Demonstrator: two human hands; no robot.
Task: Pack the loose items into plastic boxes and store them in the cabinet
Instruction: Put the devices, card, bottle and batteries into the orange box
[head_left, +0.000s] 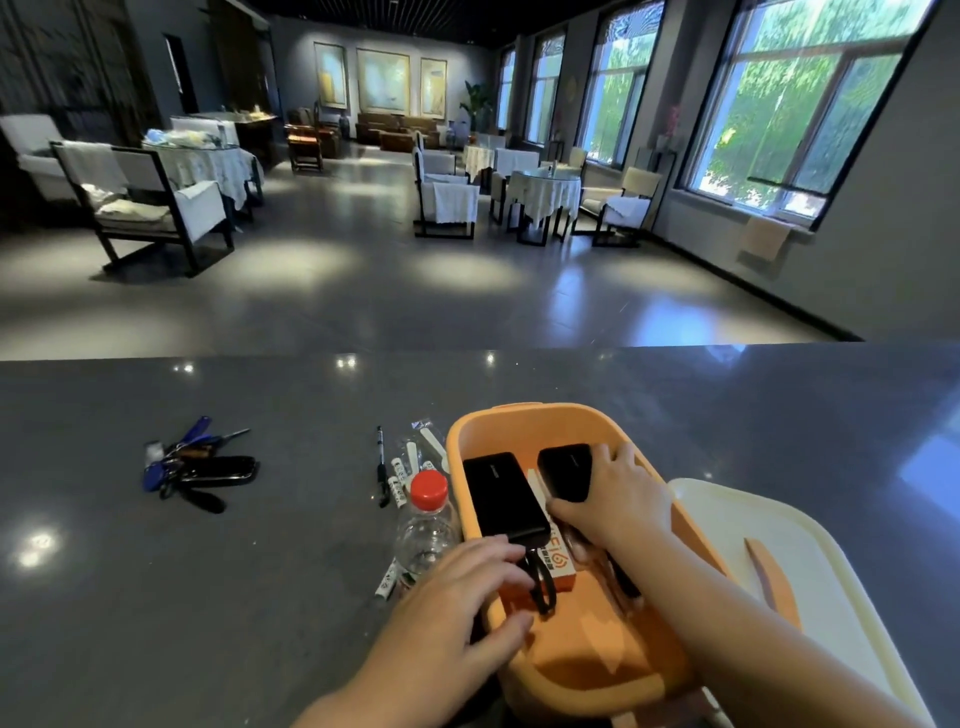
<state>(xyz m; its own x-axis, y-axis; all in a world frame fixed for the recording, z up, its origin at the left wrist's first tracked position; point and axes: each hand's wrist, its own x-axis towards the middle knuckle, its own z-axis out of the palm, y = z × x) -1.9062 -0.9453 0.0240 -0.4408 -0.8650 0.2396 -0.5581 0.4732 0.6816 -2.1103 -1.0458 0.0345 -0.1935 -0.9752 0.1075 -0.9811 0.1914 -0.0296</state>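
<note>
Head view, orange plastic box (524, 415), right hand (613, 499) gripping black power bank (566, 470)

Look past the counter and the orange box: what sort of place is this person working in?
Probably a lounge or tea-room style reception hall. Small cloth-covered tables with armchairs stand across an open floor, three large paintings hang over sofas at the far wall, and tall windows line the right side.
</note>
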